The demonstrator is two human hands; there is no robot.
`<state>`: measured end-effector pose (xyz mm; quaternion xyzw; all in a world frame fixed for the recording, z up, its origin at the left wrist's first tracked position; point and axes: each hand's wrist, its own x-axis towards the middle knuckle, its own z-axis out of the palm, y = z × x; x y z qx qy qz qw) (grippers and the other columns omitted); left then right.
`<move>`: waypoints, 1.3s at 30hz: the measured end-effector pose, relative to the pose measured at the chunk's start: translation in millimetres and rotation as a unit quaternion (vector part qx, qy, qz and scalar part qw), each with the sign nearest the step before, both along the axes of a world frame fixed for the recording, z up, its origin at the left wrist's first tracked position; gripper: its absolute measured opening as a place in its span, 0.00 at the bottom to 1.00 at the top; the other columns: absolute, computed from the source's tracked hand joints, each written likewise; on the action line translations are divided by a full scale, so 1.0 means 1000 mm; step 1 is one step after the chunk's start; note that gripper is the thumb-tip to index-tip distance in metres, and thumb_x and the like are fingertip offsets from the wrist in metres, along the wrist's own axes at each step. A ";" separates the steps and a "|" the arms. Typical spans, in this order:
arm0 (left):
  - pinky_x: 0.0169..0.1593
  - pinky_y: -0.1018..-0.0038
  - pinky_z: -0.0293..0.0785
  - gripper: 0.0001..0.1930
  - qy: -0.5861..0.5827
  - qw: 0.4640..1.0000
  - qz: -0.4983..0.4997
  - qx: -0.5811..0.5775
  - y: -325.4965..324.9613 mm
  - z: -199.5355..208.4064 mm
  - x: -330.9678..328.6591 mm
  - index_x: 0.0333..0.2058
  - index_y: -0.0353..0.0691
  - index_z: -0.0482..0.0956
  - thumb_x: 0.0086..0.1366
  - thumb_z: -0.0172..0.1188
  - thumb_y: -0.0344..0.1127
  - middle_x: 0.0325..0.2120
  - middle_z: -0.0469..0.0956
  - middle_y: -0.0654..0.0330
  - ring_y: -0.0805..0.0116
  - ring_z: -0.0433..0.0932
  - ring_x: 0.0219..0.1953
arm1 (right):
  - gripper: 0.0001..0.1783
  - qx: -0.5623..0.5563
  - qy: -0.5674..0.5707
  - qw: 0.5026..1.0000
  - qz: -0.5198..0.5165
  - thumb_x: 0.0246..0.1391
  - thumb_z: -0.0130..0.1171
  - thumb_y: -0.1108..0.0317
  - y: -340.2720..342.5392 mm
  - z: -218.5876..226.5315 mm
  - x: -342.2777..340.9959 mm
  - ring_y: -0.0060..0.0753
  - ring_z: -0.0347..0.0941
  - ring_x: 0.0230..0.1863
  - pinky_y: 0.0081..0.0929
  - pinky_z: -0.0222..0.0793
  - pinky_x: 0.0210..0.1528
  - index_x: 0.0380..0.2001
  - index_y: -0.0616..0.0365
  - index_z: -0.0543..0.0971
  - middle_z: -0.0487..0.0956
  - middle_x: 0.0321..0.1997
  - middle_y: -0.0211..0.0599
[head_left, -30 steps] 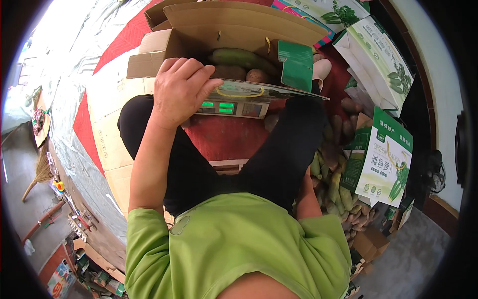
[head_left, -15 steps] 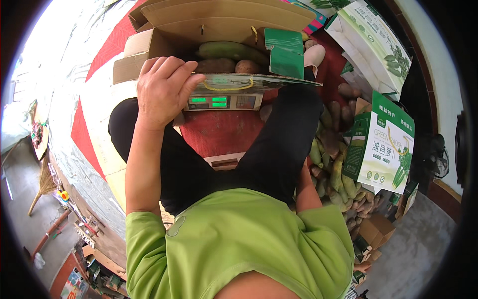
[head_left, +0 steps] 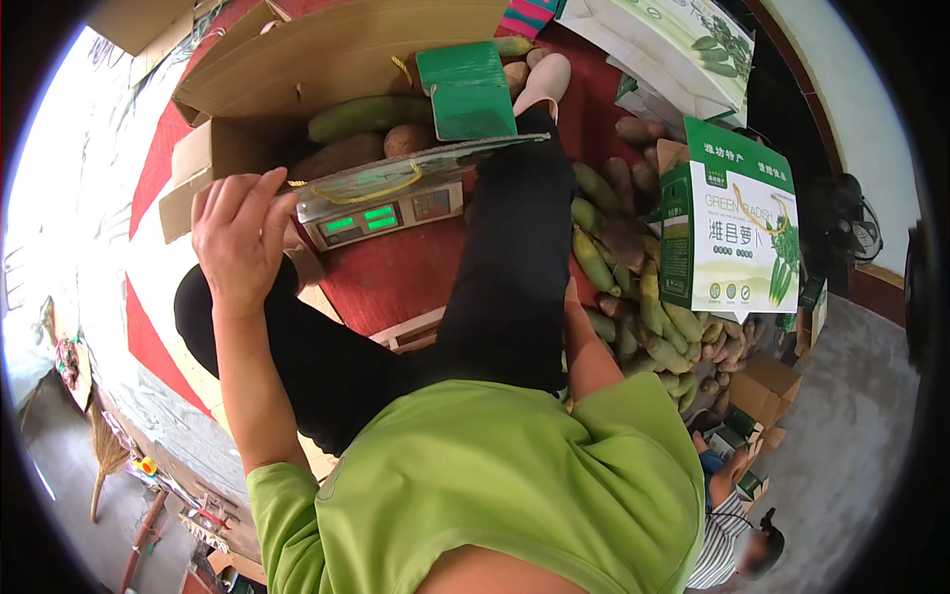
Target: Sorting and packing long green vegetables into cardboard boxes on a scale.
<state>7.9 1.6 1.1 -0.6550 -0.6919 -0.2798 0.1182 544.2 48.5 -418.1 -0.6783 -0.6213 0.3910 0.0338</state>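
An open cardboard box [head_left: 346, 54] sits on a digital scale [head_left: 435, 206] with lit green digits. Inside lie a long green radish [head_left: 366, 117] and several brownish root vegetables [head_left: 408, 141]. My left hand [head_left: 237, 233] is closed at the left end of the box's near flap [head_left: 381, 176], thumb and fingers bent at its corner. A yellow cord handle [head_left: 361, 193] hangs from that flap. My right hand [head_left: 571, 294] is down beside my right thigh, mostly hidden behind it, so its fingers do not show.
Piled radishes [head_left: 648, 317] lie right of my leg. A white and green printed carton [head_left: 742, 223] stands by them, another white carton [head_left: 663, 40] beyond. A fan [head_left: 853, 223] is near the wall. At lower right is another person in a striped top [head_left: 720, 549]; a broom [head_left: 107, 450] is far left.
The view has swung right, so box and scale appear farther left and tilted. My left hand has slid to the near flap's left end. More of the other person shows at lower right.
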 end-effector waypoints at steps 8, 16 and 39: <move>0.40 0.68 0.69 0.14 0.034 0.999 0.004 -0.010 -0.007 -0.002 0.002 0.32 0.42 0.82 0.47 0.69 0.41 0.26 0.75 0.65 0.64 0.75 0.31 | 0.12 0.110 0.243 0.959 -0.098 0.55 0.54 0.79 0.087 0.131 -0.093 0.24 0.74 0.38 0.24 0.71 0.41 0.42 0.63 0.79 0.80 0.37 0.30; 0.48 0.66 0.68 0.07 0.032 0.999 -0.004 -0.035 -0.011 -0.006 -0.008 0.30 0.45 0.79 0.49 0.61 0.34 0.28 0.75 0.66 0.66 0.75 0.36 | 0.15 0.295 0.318 0.898 0.076 0.56 0.59 0.73 0.203 0.331 -0.216 0.20 0.73 0.41 0.19 0.69 0.46 0.48 0.61 0.77 0.79 0.41 0.32; 0.53 0.65 0.60 0.04 0.055 0.998 0.020 -0.036 -0.014 -0.007 -0.004 0.20 0.51 0.77 0.52 0.56 0.38 0.23 0.70 0.70 0.71 0.71 0.34 | 0.07 0.336 0.072 0.793 0.503 0.46 0.59 0.73 0.268 0.427 -0.392 0.48 0.70 0.30 0.35 0.64 0.35 0.27 0.65 0.73 0.72 0.27 0.45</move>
